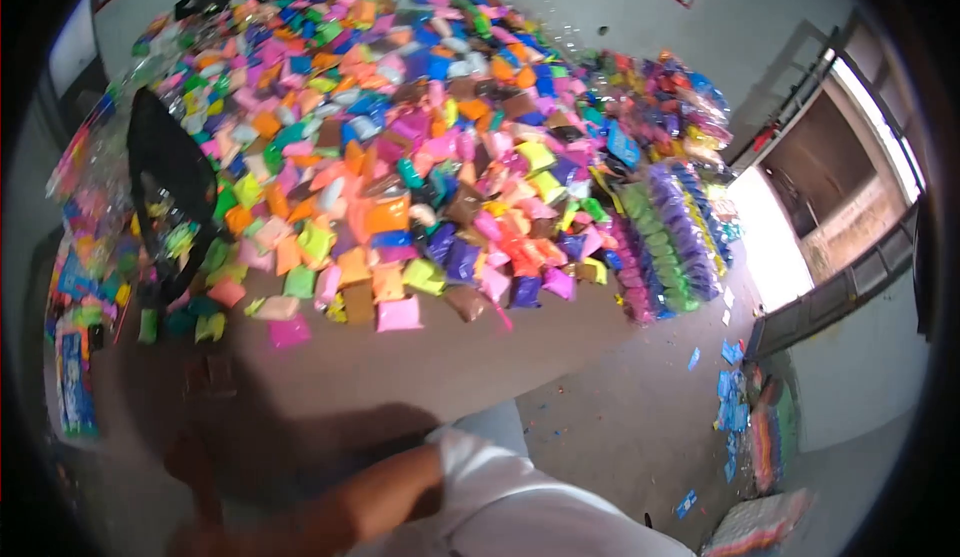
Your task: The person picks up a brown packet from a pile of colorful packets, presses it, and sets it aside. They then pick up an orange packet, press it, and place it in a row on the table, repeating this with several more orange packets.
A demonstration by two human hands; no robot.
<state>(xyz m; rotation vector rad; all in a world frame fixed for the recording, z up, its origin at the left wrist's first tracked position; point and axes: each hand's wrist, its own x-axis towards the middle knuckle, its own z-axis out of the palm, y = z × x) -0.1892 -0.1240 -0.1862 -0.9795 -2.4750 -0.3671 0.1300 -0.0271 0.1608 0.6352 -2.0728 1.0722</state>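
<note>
My right arm, in a white short sleeve, reaches across the bottom of the head view toward the lower left. At its end my right hand (pixel 200 517) is dim and smeared by motion, so I cannot make out its fingers or anything in them. It hangs near the front edge of the table (pixel 420 362), apart from the goods. Small dark brown packets (pixel 210 375) lie in shadow on the tabletop above this hand. Farther back spreads a big heap of small coloured packets (pixel 390 217). My left hand is out of view.
A black bag-like item (pixel 170 197) stands at the heap's left. Long strips of joined packets (pixel 650 242) hang over the table's right side. Blue wrappers (pixel 733 402) litter the floor near the open doorway (pixel 775 247). A striped bundle (pixel 760 525) lies at lower right.
</note>
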